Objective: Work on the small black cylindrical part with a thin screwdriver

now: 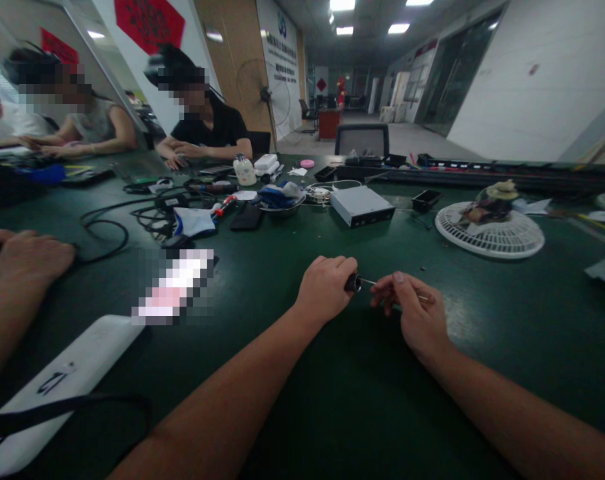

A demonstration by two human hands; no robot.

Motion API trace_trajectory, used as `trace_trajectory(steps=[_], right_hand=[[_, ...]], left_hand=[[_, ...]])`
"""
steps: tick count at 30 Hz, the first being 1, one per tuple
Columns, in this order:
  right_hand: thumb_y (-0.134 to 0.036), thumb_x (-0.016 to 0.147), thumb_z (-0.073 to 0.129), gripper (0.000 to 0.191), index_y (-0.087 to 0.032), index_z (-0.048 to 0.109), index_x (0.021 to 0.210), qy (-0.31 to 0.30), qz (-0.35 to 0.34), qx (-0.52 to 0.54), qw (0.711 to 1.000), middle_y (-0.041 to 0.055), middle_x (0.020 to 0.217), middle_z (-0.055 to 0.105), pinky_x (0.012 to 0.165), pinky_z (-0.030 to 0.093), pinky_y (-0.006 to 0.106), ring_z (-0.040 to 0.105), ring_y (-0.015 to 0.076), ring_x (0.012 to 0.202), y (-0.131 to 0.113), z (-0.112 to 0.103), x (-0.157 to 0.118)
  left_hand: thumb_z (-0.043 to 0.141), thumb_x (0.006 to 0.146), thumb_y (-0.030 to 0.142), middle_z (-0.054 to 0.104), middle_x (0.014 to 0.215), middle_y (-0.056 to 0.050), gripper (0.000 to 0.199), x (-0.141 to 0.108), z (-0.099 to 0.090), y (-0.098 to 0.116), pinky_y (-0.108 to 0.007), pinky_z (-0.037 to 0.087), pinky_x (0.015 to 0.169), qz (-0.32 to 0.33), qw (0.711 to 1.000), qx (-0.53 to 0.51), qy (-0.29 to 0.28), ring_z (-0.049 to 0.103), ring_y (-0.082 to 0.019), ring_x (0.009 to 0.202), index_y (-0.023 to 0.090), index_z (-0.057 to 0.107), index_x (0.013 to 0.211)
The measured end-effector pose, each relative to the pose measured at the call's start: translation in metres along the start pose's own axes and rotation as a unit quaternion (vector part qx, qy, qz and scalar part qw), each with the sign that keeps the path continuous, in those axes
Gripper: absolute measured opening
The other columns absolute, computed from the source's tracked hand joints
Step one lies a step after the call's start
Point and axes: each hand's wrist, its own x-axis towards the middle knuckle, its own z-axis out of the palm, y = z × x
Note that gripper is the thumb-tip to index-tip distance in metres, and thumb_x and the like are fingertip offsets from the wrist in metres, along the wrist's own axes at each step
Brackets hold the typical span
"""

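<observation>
Near the middle of the green table (262, 280), my left hand (325, 287) is wrapped round a small dark cylindrical part (353, 283), whose round end points to the right. My right hand (417, 310) pinches a thin screwdriver-like tool (426, 298) between thumb and fingers. The tool's metal shaft reaches left to the open end of the dark part; whether its tip is inside cannot be made out. Both hands are just above the table top. The rest of the dark part is hidden in my left fist.
A grey metal box (362, 205) lies ahead, and a white fan grille (490, 230) holding scraps is at the right. Cables (105, 223), a lit phone (175, 287) and a white device (65, 383) are at the left, beside another person's hand (32, 257).
</observation>
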Motion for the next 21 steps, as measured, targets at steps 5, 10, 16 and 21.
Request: trace_trajectory(steps=[5, 10, 16, 21], right_hand=[[-0.052, 0.102, 0.053, 0.046, -0.018, 0.073, 0.078, -0.012, 0.005, -0.007, 1.0, 0.0059, 0.075, 0.072, 0.048, 0.046, 0.027, 0.067, 0.0147, 0.057, 0.0006, -0.0004, -0.0006], [-0.051, 0.101, 0.055, 0.042, -0.018, 0.073, 0.082, 0.017, 0.0, -0.021, 1.0, 0.0048, 0.072, 0.071, 0.049, 0.046, 0.026, 0.068, 0.0162, 0.062, 0.0015, -0.0003, -0.0005], [-0.052, 0.103, 0.052, 0.047, -0.018, 0.073, 0.079, -0.036, -0.013, -0.005, 0.999, 0.0056, 0.074, 0.072, 0.051, 0.047, 0.027, 0.067, 0.0156, 0.061, -0.002, -0.0002, -0.0017], [-0.052, 0.102, 0.054, 0.043, -0.019, 0.072, 0.081, 0.018, -0.005, -0.028, 0.999, 0.0047, 0.069, 0.07, 0.051, 0.046, 0.028, 0.066, 0.0162, 0.059, -0.0003, -0.0007, -0.002]], left_hand=[[0.064, 0.086, 0.018, 0.07, 0.091, -0.001, 0.009, -0.0005, 0.0007, 0.0005, -0.036, 0.042, 0.076, -0.026, 1.0, -0.004, 0.004, 0.062, -0.02, 0.082, 0.021, 0.056, 0.089], [0.064, 0.087, 0.019, 0.071, 0.092, -0.002, 0.008, -0.0001, 0.0, 0.0015, -0.036, 0.042, 0.078, -0.001, 1.0, -0.003, -0.016, 0.063, -0.02, 0.085, 0.021, 0.056, 0.09], [0.061, 0.088, 0.018, 0.071, 0.092, -0.002, 0.006, 0.0002, -0.002, 0.0011, -0.036, 0.043, 0.078, -0.038, 0.999, -0.007, -0.007, 0.063, -0.02, 0.083, 0.021, 0.056, 0.09], [0.062, 0.088, 0.018, 0.071, 0.093, -0.003, 0.006, 0.0003, -0.0024, 0.0036, -0.036, 0.043, 0.078, -0.001, 1.0, 0.005, -0.024, 0.063, -0.02, 0.085, 0.021, 0.057, 0.091]])
